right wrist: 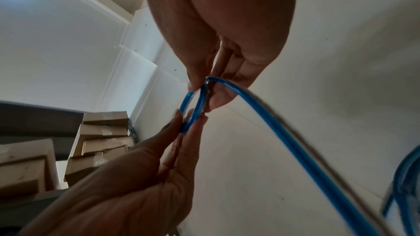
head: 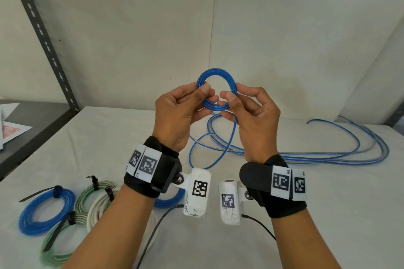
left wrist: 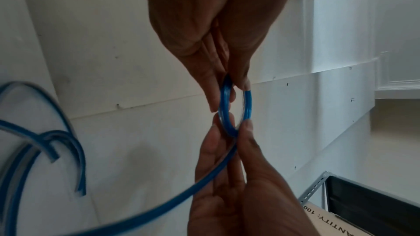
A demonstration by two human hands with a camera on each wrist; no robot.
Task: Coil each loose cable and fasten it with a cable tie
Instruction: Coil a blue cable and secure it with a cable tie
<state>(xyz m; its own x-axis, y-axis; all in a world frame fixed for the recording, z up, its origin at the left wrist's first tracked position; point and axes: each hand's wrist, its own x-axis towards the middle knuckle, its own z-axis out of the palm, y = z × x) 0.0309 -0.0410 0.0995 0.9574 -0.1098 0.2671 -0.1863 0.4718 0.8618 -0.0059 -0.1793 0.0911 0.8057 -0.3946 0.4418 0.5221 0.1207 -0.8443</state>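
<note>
Small blue coil (head: 216,89) pinched mid-air by left hand (head: 177,113) and right hand (head: 253,116), winding step underway; loose cable (head: 328,155) on table still to be fed in, tie needed after

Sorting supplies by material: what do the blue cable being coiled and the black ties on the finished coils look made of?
Blue cable: glossy, translucent-looking plastic sheath, judging by its highlights. Black ties: matte flat straps, probably nylon or fabric; too small to tell.
</note>
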